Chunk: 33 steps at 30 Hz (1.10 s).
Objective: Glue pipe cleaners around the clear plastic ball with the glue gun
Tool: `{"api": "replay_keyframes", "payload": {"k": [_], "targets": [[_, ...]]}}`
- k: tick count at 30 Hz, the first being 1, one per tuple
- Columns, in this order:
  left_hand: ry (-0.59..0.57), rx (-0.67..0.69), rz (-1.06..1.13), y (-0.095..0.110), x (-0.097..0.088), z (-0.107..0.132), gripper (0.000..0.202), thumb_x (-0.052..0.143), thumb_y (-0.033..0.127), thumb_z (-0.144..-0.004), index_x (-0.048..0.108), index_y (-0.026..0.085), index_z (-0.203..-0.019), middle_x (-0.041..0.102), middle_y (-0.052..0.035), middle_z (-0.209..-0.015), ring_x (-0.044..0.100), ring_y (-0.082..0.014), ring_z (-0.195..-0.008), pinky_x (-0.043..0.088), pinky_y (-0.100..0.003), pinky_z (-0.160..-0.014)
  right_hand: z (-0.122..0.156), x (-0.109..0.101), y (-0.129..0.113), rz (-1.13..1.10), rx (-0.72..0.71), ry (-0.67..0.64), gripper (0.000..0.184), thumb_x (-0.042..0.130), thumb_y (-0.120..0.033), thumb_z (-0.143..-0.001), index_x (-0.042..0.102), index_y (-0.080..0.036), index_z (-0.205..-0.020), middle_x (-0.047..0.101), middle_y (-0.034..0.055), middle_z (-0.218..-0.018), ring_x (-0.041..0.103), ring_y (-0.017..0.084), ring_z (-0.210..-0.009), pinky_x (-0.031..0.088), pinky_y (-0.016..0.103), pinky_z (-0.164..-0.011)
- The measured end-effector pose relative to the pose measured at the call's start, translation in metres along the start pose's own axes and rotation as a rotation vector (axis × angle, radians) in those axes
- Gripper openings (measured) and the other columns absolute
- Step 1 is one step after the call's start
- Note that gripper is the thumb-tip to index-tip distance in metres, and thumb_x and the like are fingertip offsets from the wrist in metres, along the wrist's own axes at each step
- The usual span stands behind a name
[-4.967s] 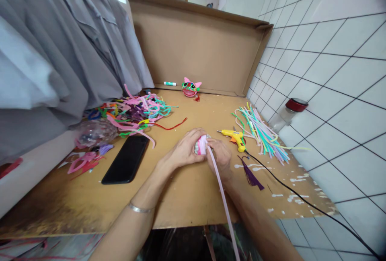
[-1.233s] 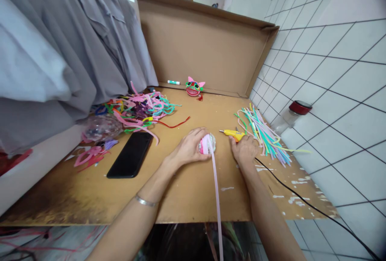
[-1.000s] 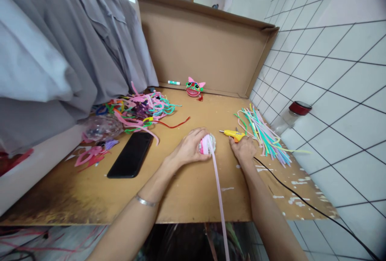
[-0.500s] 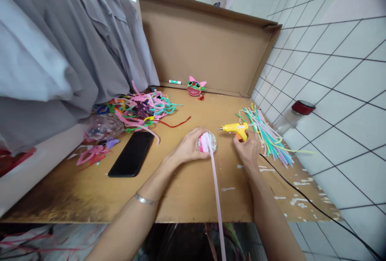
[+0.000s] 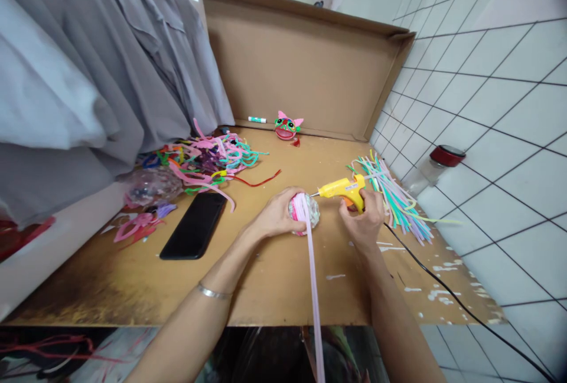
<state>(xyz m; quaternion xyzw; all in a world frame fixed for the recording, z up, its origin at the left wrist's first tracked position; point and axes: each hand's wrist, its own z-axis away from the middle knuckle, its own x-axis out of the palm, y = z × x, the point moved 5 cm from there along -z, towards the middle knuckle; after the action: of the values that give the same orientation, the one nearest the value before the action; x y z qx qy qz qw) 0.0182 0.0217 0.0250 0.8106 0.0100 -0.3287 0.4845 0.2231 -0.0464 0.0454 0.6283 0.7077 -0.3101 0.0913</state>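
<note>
My left hand point(image 5: 274, 216) is closed around a small clear ball point(image 5: 305, 213) partly wrapped in pink fuzzy wire, held just above the wooden table point(image 5: 283, 277). A long pale pink pipe cleaner point(image 5: 312, 294) runs from the ball down past the table's front edge. My right hand point(image 5: 364, 221) grips a yellow hot glue gun point(image 5: 342, 187), lifted off the table, its nozzle pointing left and almost touching the ball's upper right side. The gun's black cord point(image 5: 447, 294) trails off to the lower right.
A black phone point(image 5: 194, 225) lies left of my hands. A tangle of coloured pipe cleaners point(image 5: 204, 159) and a clear ball point(image 5: 148, 187) sit at the left, a straight bundle point(image 5: 392, 197) at the right. A pink cat-faced craft point(image 5: 286, 126) and marker point(image 5: 257, 120) stand by the cardboard backboard point(image 5: 305, 70). A red-lidded jar point(image 5: 432, 164) leans on the tiled wall.
My right hand left the ball, reached right, grasped the glue gun, lifted it and swung its nozzle to the ball. My left hand kept holding the ball.
</note>
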Motion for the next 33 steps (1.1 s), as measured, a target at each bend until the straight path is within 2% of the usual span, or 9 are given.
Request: {"api": "replay_keyframes", "payload": {"k": [5, 13, 25, 33], "targets": [[-0.028, -0.046, 0.047, 0.0005, 0.0004, 0.0006, 0.071, 0.081, 0.029, -0.056, 0.055, 0.016, -0.121, 0.067, -0.0049, -0.103, 0.064, -0.0223, -0.094, 0.052, -0.035, -0.088, 0.0005, 0.0000, -0.0030, -0.001, -0.005, -0.028, 0.033, 0.055, -0.037, -0.080, 0.057, -0.017, -0.105, 0.059, 0.0124, -0.097, 0.060, 0.025, -0.094, 0.051, 0.037, -0.083], [-0.038, -0.090, 0.034, 0.0050, -0.0014, 0.0011, 0.071, 0.083, 0.032, -0.055, 0.057, 0.014, -0.119, 0.066, -0.0052, -0.103, 0.063, -0.0212, -0.091, 0.052, -0.033, -0.085, 0.0020, 0.0005, -0.0049, -0.015, -0.015, -0.024, 0.034, 0.053, -0.040, -0.082, 0.057, -0.016, -0.105, 0.060, 0.0131, -0.098, 0.061, 0.025, -0.094, 0.051, 0.037, -0.083], [-0.036, -0.121, 0.003, 0.0001, -0.0004, -0.0003, 0.070, 0.082, 0.035, -0.056, 0.057, 0.018, -0.119, 0.068, -0.0025, -0.094, 0.062, -0.0186, -0.081, 0.052, -0.030, -0.074, 0.0033, 0.0051, -0.0030, -0.009, 0.005, -0.051, 0.034, 0.053, -0.040, -0.081, 0.057, -0.017, -0.106, 0.061, 0.0127, -0.100, 0.061, 0.026, -0.097, 0.051, 0.039, -0.085], [-0.028, -0.116, 0.004, 0.0048, -0.0004, -0.0013, 0.072, 0.082, 0.039, -0.055, 0.057, 0.016, -0.119, 0.068, -0.0042, -0.096, 0.062, -0.0201, -0.083, 0.052, -0.032, -0.077, 0.0027, 0.0055, -0.0024, -0.043, -0.041, -0.011, 0.034, 0.054, -0.041, -0.081, 0.058, -0.016, -0.103, 0.062, 0.0122, -0.095, 0.061, 0.025, -0.093, 0.051, 0.040, -0.086]]}}
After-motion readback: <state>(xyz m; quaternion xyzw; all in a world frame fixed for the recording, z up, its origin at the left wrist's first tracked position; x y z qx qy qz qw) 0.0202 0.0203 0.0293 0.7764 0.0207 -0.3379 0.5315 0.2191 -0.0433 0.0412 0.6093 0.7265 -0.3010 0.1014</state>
